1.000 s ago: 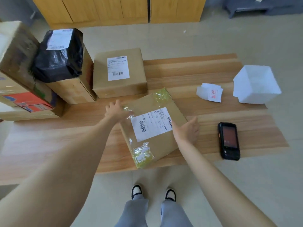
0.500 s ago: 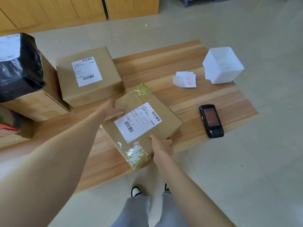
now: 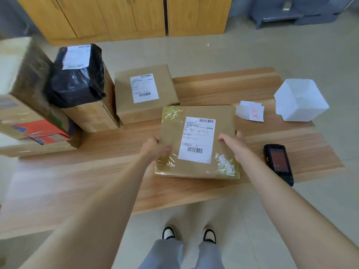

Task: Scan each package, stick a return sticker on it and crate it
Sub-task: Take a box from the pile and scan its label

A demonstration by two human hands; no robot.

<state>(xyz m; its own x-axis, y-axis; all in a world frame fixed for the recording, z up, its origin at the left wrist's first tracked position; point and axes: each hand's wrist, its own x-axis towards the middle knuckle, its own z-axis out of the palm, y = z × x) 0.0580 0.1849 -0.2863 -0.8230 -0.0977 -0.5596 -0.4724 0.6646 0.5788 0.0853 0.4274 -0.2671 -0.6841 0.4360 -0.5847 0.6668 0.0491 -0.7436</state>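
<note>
Boxes (image 3: 29, 105) at far left are blurred and cut off. The left grip (image 3: 155, 149) clamps the left edge of the brown, tape-shiny package (image 3: 223, 121) over the middle of the desk (image 3: 116, 144), its white barcode label (image 3: 197, 139) facing up. The right grip (image 3: 236, 144) clamps the package's right edge, fingertips hidden.

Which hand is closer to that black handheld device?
Right. The right hand holds the package edge nearest the device; the left hand holds the opposite edge, farther off.

Behind your desk (image 3: 223, 88) stand yellow wood cabinets (image 3: 120, 14) on a pale tiled floor (image 3: 242, 53); a grey bench (image 3: 279, 17) sits to their right.
</note>
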